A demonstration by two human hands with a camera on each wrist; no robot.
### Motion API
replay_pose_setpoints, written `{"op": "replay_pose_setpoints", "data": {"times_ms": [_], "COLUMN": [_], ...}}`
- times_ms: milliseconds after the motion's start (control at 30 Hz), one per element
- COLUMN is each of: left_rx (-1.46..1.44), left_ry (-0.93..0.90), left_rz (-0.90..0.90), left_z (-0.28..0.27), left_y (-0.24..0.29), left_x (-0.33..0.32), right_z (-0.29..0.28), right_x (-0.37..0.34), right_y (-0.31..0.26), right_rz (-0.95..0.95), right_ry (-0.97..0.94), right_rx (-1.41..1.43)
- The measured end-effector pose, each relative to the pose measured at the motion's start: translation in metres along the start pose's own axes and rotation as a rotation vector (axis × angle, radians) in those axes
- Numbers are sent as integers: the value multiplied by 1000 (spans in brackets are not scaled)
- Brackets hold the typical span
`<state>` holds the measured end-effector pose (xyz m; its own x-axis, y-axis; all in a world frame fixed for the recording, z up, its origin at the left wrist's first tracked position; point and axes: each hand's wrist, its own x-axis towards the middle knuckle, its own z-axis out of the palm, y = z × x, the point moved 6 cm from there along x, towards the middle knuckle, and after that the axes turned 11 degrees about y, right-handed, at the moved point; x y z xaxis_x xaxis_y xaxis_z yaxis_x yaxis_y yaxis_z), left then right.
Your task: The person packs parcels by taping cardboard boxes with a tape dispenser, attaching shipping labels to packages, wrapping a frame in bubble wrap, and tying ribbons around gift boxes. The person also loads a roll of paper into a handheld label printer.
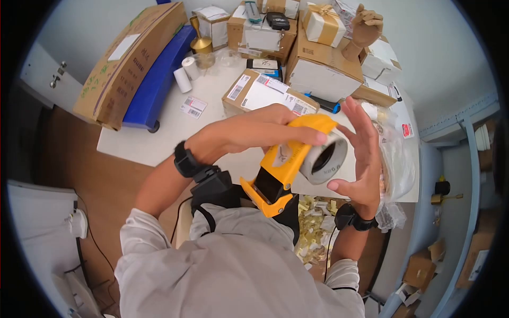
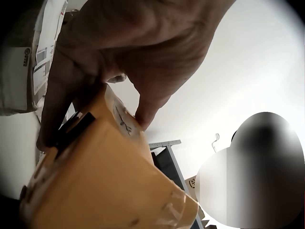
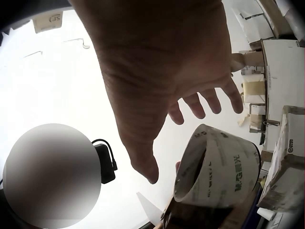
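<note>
At frame centre, the left hand (image 1: 260, 127) gripped a yellow plastic tape dispenser (image 1: 286, 159), the right hand (image 1: 367, 159) spread beside a white ring-shaped roll (image 1: 336, 165), an apparent adjustment likely needing steady alignment next.

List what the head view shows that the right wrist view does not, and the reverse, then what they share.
Only the head view: the whole left hand gripping the yellow tape dispenser, the black wristbands, and the paper scraps below the table's edge.

Only the right wrist view: thin hooks against a bright white background, and a blurred round patch.

Both: the right hand, fingers extended, beside the pale tape roll without gripping it, and labelled boxes.
</note>
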<state>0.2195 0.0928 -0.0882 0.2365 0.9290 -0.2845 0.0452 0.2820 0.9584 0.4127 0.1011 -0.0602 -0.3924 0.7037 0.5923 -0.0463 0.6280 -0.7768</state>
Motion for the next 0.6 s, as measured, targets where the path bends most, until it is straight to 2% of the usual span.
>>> {"op": "replay_pose_setpoints", "data": {"times_ms": [67, 100, 133, 200, 233, 267, 300, 367, 400, 433, 467, 500, 533, 600], "left_rx": [455, 481, 508, 416, 430, 451, 451, 128, 14, -102, -162, -218, -225, -430], "left_ry": [-221, -240, -258, -262, -220, -186, -202, 184, 263, 339, 306, 277, 263, 73], "left_rz": [93, 101, 111, 97, 109, 125, 136, 192, 250, 306, 215, 121, 122, -97], "left_z": [20, 29, 37, 42, 41, 41, 40, 5, -5, -12, -11, -5, 3, 25], "left_y": [3, 5, 8, 15, 14, 14, 12, 17, 12, 4, -12, -25, -29, -49], "left_x": [9, 13, 15, 12, 19, 25, 27, 26, 17, 4, -6, -13, -16, -23], "right_z": [10, 10, 8, -4, -8, -11, -22, -46, -52, -63, -74, -77, -75, -69], "right_x": [-6, -11, -15, -27, -28, -32, -37, -55, -68, -82, -93, -100, -105, -110], "right_y": [26, 34, 41, 60, 61, 65, 69, 80, 91, 102, 109, 113, 114, 114], "right_rz": [269, 368, 370, 476, 529, 533, 459, 330, 321, 285, 248, 239, 244, 262], "right_ry": [-83, -89, -120, -66, 102, 106, 216, 417, 437, 548, 654, 667, 668, 657], "right_rx": [177, 182, 183, 117, 67, 58, 133, 212, 189, 199, 210, 193, 218, 245]}}
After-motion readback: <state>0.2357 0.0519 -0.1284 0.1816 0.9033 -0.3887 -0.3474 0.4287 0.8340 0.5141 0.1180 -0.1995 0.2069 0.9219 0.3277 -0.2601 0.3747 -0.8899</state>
